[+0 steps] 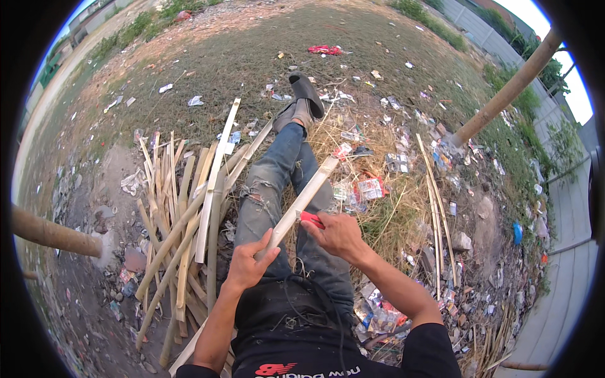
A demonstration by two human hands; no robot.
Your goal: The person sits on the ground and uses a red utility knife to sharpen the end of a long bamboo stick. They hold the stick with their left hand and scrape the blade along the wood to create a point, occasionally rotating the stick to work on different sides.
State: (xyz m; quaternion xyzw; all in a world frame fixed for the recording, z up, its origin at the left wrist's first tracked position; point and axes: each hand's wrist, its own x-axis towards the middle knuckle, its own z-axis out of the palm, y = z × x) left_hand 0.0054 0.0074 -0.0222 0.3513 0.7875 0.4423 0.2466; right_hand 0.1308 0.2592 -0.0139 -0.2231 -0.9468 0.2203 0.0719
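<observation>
My left hand [247,262] is closed round the near end of a pale split bamboo strip [311,189], thumb laid along it. The strip slants up and to the right over my outstretched legs. In my right hand [342,239] is a knife with a red handle [311,219], pressed against the strip's right side about midway along. Little of its blade shows. My legs, in torn jeans [259,198], lie crossed at the ankles, with a dark clog [307,92] at the far end.
Left of my legs lies a heap of bamboo strips [183,242], with a long pale strip [217,179] on top. More thin strips [435,208] lie at right. Bamboo poles stand at left [57,233] and right [504,91]. Litter and dry grass [387,220] cover the ground.
</observation>
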